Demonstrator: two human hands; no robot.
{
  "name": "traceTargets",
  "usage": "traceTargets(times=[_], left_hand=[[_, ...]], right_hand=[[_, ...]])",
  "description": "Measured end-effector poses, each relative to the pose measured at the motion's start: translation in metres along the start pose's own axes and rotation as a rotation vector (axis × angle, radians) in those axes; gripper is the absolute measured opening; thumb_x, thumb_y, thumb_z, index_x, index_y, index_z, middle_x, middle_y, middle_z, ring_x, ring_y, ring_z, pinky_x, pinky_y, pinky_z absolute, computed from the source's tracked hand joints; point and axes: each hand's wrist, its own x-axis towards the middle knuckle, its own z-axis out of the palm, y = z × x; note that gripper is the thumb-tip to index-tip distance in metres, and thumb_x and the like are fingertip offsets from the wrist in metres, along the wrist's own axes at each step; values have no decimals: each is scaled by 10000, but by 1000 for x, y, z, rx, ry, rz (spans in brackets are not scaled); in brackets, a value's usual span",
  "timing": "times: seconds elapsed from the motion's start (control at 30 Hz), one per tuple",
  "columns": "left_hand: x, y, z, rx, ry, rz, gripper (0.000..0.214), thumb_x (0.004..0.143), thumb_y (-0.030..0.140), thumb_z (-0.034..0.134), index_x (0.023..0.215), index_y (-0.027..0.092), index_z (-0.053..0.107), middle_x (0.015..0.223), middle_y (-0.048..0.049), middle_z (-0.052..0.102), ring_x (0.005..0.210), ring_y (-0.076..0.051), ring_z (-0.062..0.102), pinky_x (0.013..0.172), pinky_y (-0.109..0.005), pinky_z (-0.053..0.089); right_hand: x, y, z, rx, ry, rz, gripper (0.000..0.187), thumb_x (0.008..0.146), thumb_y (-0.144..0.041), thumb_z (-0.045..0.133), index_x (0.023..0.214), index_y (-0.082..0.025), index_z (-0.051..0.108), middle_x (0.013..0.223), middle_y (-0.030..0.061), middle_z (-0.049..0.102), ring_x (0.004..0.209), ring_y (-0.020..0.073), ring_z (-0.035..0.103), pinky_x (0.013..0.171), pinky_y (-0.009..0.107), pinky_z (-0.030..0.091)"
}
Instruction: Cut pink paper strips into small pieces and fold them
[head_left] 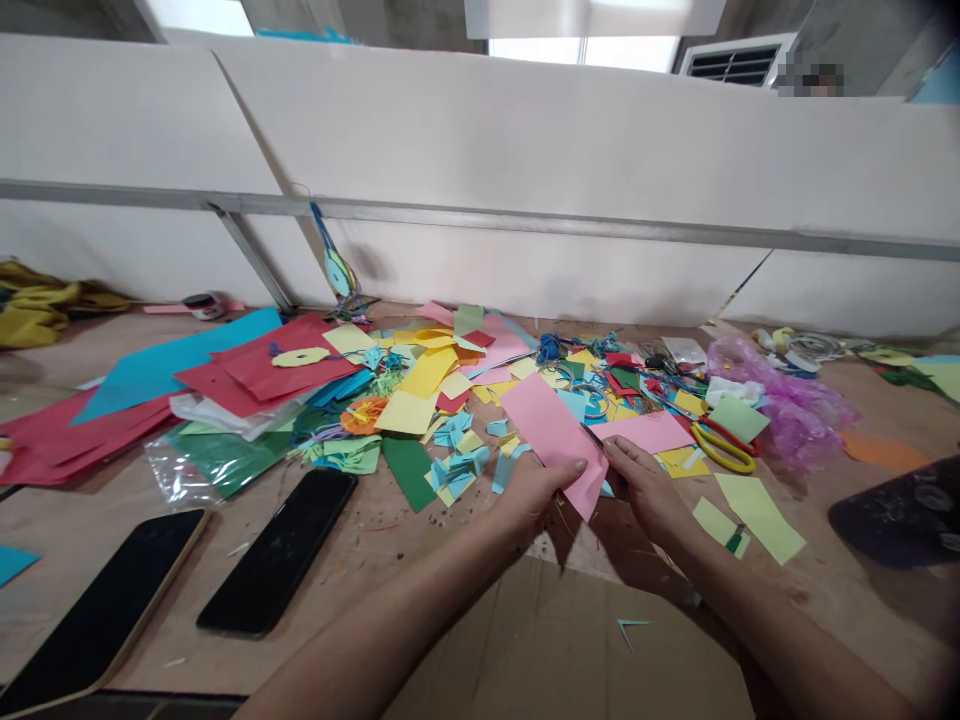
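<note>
Head view: left hand pinches pink paper; right hand grips dark tool.
Best keep paper taut beside tool.

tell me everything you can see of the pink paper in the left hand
The pink paper is a plain, longish piece with straight edges, thin and matte like coloured card, with no marks visible. It is held tilted, its far end leaning leftward, above the worktop in front of the pile of coloured scraps. The left hand grips its near part, thumb on top. A dark, slim object in the right hand meets its right edge.
</note>
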Motion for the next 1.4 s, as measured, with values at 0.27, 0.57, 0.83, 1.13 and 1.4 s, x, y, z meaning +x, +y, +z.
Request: traceTargets(times=[0.27,0.57,0.83,1.13,1.4], left_hand=[[3,1,-4,-24,10,16,549,558,352,918,1029,127,747,955,-119,772,767,-230,712,748,-352,559],[10,1,-12,82,44,70,488,641,473,859,941,106,740,894,-118,758,721,-202,677,683,-306,523],[16,1,-17,192,87,108,458,723,576,758,791,128,693,741,-54,687,637,-146,583,591,-242,426],[27,0,-22,42,38,159,467,675,517,811,932,142,707,855,-55,717,718,-161,635,677,-273,497],[41,1,-32,-32,87,168,508,661,446,848,1042,138,715,1024,-100,742,850,-191,677,759,-295,541]], right_hand=[[3,0,-5,97,68,43,359,800,-596,699,859,-242,682,756,5,576,679,165,497,591,280,383],[8,0,-9,24,79,39,433,574,-419,900,886,-231,666,761,-15,588,703,163,538,639,289,425],[11,-1,-12,-14,130,-15,448,595,-424,881,925,-227,651,828,6,616,742,173,558,630,280,440],[18,6,-18,-47,93,-105,399,652,-430,834,940,-227,645,723,-21,561,668,161,532,620,282,430],[22,12,-22,-101,61,-149,382,653,-400,852,945,-224,678,799,1,610,744,169,562,679,292,471]])
